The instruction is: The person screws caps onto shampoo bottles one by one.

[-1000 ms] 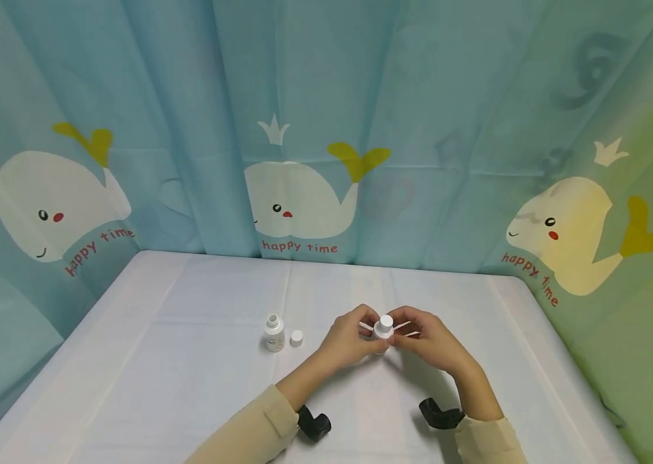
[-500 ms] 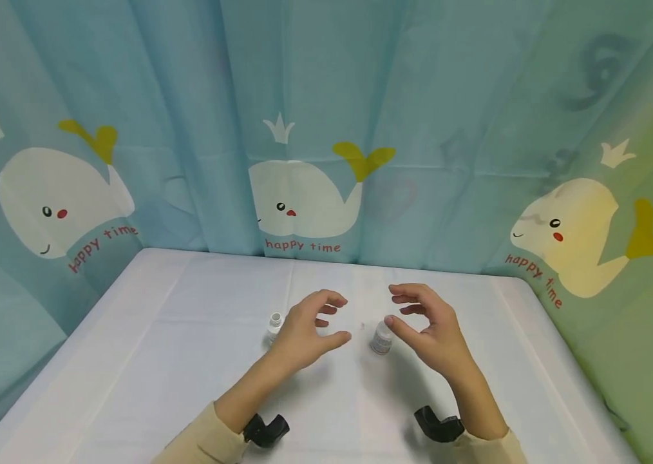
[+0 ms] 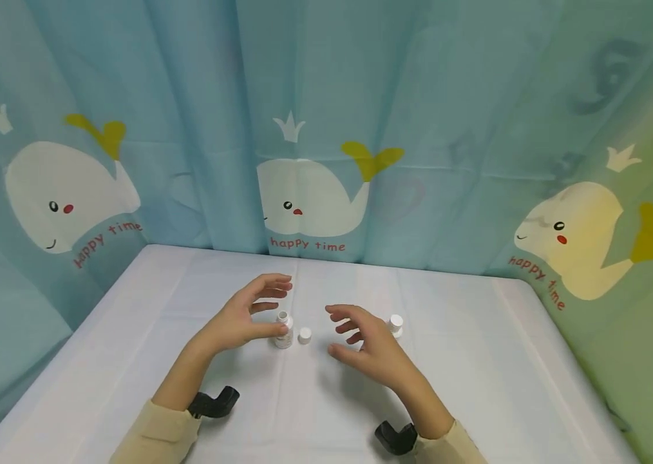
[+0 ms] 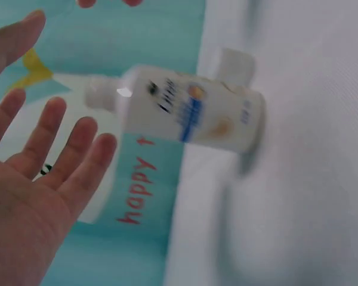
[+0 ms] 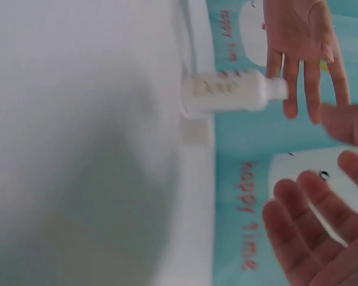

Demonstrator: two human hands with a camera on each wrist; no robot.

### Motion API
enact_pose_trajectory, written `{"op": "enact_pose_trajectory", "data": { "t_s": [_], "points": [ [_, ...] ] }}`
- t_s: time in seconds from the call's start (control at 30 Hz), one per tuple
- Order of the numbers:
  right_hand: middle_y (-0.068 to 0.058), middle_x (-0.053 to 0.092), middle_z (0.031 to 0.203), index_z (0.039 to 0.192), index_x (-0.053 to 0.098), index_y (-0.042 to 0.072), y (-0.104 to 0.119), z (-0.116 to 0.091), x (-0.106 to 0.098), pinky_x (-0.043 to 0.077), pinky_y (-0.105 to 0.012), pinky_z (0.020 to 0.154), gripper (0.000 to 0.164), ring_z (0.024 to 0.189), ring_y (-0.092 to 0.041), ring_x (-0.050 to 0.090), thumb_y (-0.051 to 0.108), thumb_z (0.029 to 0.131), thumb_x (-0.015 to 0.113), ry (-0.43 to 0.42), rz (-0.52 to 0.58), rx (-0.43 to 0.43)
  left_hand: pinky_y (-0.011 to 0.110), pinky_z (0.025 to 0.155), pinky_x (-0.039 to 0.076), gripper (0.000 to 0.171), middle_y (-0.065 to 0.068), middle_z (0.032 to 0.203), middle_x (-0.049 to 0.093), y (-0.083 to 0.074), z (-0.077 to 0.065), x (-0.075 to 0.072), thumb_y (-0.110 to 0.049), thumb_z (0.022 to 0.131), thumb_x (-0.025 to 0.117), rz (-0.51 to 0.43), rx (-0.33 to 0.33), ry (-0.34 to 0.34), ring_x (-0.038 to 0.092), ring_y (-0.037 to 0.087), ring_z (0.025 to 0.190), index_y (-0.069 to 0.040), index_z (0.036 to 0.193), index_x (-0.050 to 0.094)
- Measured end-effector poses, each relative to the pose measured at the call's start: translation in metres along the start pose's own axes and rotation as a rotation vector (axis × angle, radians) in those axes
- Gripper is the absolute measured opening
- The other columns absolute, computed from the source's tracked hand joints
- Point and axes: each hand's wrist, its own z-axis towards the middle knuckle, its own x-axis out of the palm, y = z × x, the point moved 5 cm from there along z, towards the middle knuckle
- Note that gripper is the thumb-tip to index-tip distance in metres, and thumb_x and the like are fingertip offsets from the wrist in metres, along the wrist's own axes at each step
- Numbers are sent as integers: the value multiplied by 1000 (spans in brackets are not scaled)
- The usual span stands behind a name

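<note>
A small white bottle with an uncapped neck (image 3: 283, 338) stands upright on the table. Just beside it, to its right, sits a loose white cap (image 3: 304, 335). My left hand (image 3: 239, 319) hovers at the bottle's left, fingers spread and holding nothing; the thumb overlaps the bottle in the head view. Blue print and a label show on this bottle (image 4: 194, 110) in the left wrist view. My right hand (image 3: 375, 348) is in the air right of the cap, fingers relaxed and apart from everything. Behind it a second white bottle, capped (image 3: 396, 322), stands partly hidden.
A white cloth covers the table (image 3: 216, 412). Along its far edge hangs a blue curtain (image 3: 199, 129) with whale prints. Black curved mounts (image 3: 216, 403) are strapped at both wrists.
Both hands have let go of the capped bottle and moved left. The left hand came to the uncapped bottle, the right hand toward the loose cap. The capped bottle stayed standing.
</note>
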Motion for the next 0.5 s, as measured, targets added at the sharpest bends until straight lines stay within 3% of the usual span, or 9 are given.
{"op": "enact_pose_trajectory", "data": {
  "t_s": [0.17,0.33,0.5],
  "points": [
    [-12,65,121,136,56,20,-14,15,22,58,-35,77,58,98,-26,69,12,83,78,54,19,134,53,107,43,79,12,145,49,24,0,1,-7,79,83,-47,-85,65,48,39,132,-23,145,43],
    [-8,66,118,134,58,13,-24,27,40,55,-31,76,57,93,-19,68,17,82,79,109,-34,205,46,105,46,86,19,143,49,43,0,8,-8,79,84,-77,-165,135,51,36,130,-19,149,37],
    [-6,66,114,133,58,15,-31,35,54,54,-28,71,58,84,-11,67,19,81,81,149,-67,259,39,102,49,90,20,142,48,56,-3,15,-9,79,84,-123,-202,186,55,33,126,-10,151,31]
  ]
}}
